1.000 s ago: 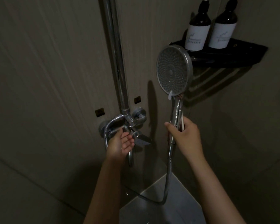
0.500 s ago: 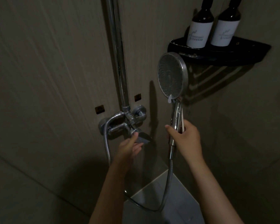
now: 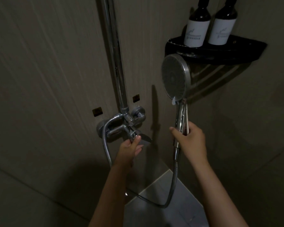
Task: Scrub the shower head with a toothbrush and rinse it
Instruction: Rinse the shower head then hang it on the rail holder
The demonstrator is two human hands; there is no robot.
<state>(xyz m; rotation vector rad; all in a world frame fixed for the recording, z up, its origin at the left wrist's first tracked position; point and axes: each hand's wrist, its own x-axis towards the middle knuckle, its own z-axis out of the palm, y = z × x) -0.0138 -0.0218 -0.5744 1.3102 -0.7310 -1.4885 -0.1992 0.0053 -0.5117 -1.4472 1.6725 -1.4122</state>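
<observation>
A: We have the shower head up in our right hand, just under the front edge of the corner shelf. Our fingers are wrapped tight round its handle, and a thin white stick, probably the toothbrush, is pinned along that handle in the same grip.

B: And its long axis?

A: Nearly upright, hose trailing down, the nozzle face turned left toward the mixer.

B: So rinsing, we judge, depends on the tap lever. Which hand is nearer?

A: Our left hand, clearly. It lies just below the lever, arm reaching up from below, thumb and forefinger loosely closed on the lever's base. How firmly, we cannot tell in this dim light.

B: No water shows yet, so we would lift the lever next.
</observation>
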